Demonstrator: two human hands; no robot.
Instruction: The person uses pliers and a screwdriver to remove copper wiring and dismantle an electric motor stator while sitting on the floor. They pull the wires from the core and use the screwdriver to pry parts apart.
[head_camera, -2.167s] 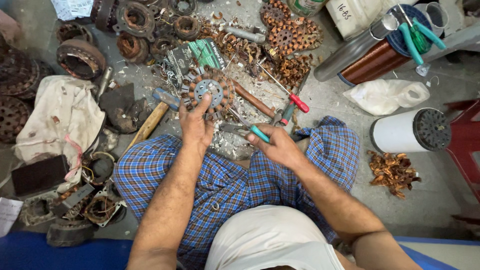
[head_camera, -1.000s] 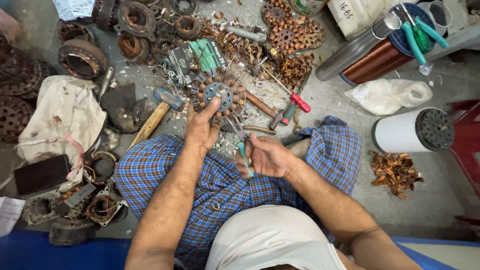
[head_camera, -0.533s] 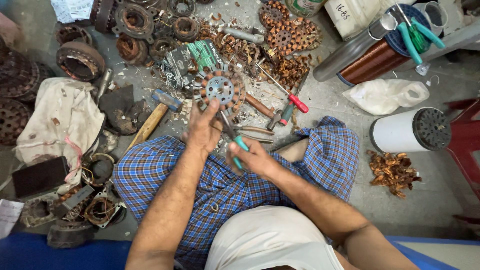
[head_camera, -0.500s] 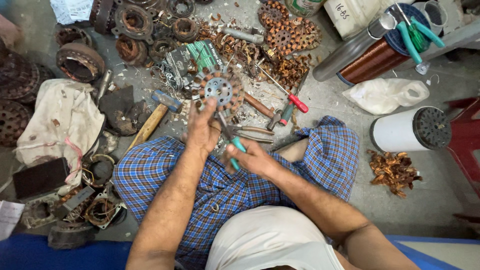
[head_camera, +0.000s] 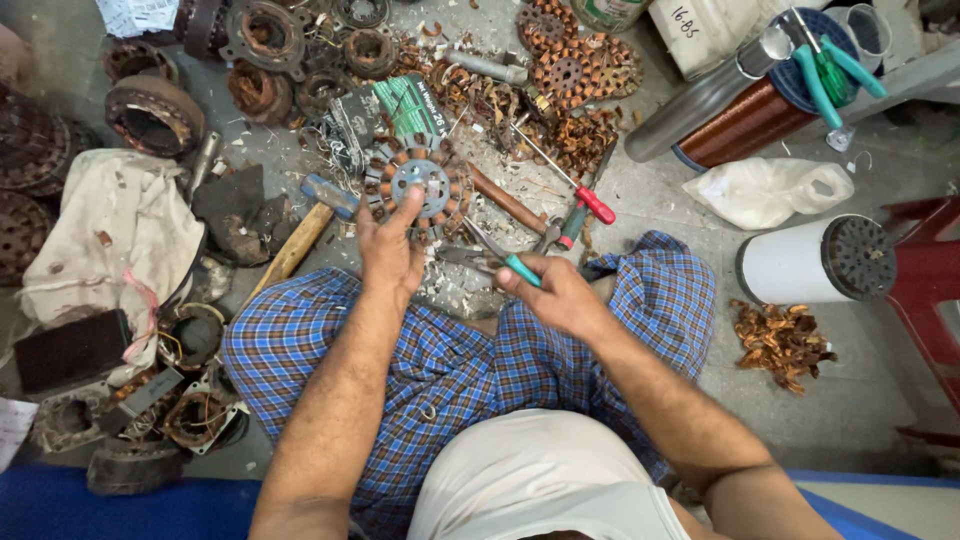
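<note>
A person sits cross-legged on a grey floor (head_camera: 660, 330), seen from above, in blue checked cloth with a pale shirt below it. Around the knees lies a wide litter of motor parts. At far left a dirty cream rag (head_camera: 115, 240) is spread over the floor, with rusty round stators (head_camera: 150, 110) beyond it. At upper right a spool of copper wire (head_camera: 750, 125) lies on its side beside a grey tube, with green-handled pliers resting on its end. Below that sits a crumpled white bag (head_camera: 775, 188), then a white cylinder (head_camera: 810, 262) lying with its perforated dark end to the right, and a small heap of copper scrap (head_camera: 780, 342) near the right knee.

Straight ahead of the knees lies the stator (head_camera: 418, 188), a round disc with copper-wound teeth around a grey hub. The left hand (head_camera: 390, 250) presses on its near edge, fingers together and pointing away. The right hand (head_camera: 555, 292) is curled around teal-handled pliers (head_camera: 490, 258), whose metal nose points left toward the stator's lower edge. A hammer (head_camera: 300, 235) with a wooden handle lies just left of the left hand. A red-handled screwdriver (head_camera: 570, 188) lies just beyond the right hand
</note>
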